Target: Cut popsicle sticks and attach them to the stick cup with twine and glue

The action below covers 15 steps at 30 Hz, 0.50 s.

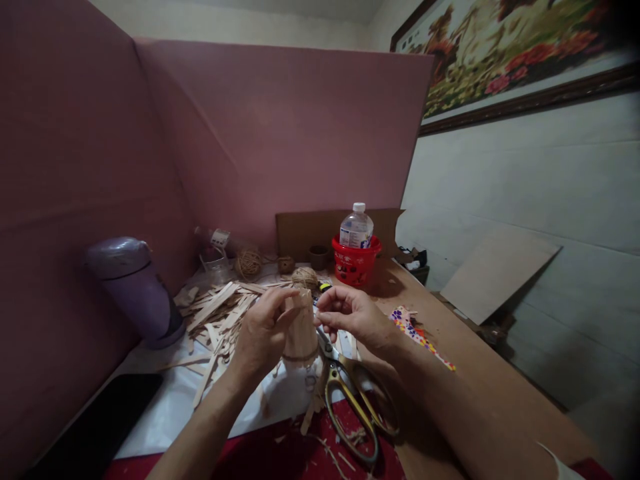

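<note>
A cylinder of flat wooden sticks stands upright on the white sheet, with a darker band around its lower part. My left hand is closed on its left side, thumb and fingers near the top rim. Just right of the cylinder, my right hand has its thumb and index finger pinched together; what they hold, if anything, is too small to make out. Large scissors with gold handles lie below my right hand, blades pointing toward the cylinder. Loose wooden sticks are heaped left of my left hand.
A purple bottle leans at the left, behind a black phone-like slab. Twine balls sit at the back. A red bucket holds a clear plastic bottle. A colourful patterned piece lies beyond my right forearm.
</note>
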Motion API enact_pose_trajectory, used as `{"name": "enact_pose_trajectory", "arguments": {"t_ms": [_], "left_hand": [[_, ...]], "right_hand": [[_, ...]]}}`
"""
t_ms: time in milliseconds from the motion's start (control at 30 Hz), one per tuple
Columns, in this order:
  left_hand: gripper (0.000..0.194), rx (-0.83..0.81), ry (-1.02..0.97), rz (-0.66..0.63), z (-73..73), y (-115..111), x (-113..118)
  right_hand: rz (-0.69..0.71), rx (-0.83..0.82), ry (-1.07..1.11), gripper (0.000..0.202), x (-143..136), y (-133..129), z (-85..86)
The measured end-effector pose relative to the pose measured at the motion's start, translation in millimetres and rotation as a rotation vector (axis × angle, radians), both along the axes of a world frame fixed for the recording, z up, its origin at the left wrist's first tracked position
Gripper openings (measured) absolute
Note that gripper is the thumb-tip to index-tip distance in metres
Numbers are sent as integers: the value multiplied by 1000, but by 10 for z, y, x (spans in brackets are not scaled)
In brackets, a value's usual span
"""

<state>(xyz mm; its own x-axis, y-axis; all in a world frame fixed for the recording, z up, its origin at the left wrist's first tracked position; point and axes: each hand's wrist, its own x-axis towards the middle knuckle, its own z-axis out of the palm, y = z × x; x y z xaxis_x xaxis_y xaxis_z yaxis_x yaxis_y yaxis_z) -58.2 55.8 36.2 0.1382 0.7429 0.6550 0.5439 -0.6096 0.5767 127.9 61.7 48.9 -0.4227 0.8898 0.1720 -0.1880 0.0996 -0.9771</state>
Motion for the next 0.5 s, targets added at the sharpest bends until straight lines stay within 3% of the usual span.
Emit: {"name": "enact_pose_trajectory", "arguments": {"t_ms": [267,500], "left_hand": [[12,-81,-130,-138,70,-59,42],[10,-107,-148,-174,90,-94,64]], "right_hand": [[-134,152,-100,20,-62,-37,48],[-270,515,-452,20,-108,-102,136]]}}
